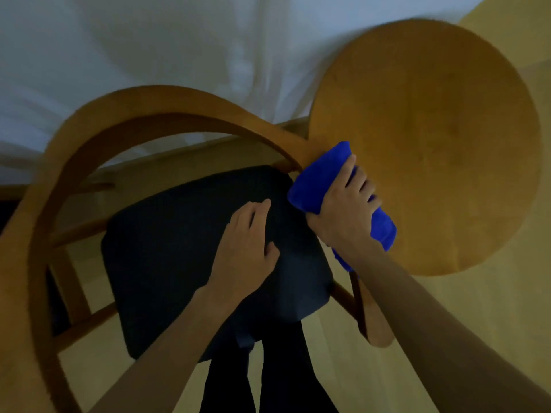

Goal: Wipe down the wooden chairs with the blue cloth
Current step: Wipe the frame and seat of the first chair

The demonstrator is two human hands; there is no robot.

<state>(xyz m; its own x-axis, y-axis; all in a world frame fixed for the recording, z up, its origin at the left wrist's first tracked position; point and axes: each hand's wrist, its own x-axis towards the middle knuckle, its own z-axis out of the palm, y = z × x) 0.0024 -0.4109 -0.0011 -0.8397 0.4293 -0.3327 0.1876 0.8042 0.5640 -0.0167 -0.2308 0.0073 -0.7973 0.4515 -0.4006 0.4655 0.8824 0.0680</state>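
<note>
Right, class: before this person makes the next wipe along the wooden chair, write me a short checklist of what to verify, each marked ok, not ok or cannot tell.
1. Blue cloth gripped by the right hand: ok.
2. Cloth in contact with the chair's curved wooden rail: ok, it wraps the rail's right end.
3. Left hand steadying the chair on the dark seat cushion: ok, it rests flat there.
4. Round wooden table clear of the wiping path: cannot tell, it sits very close beside the cloth.
5. Rest of the rail already wiped: cannot tell.
</note>
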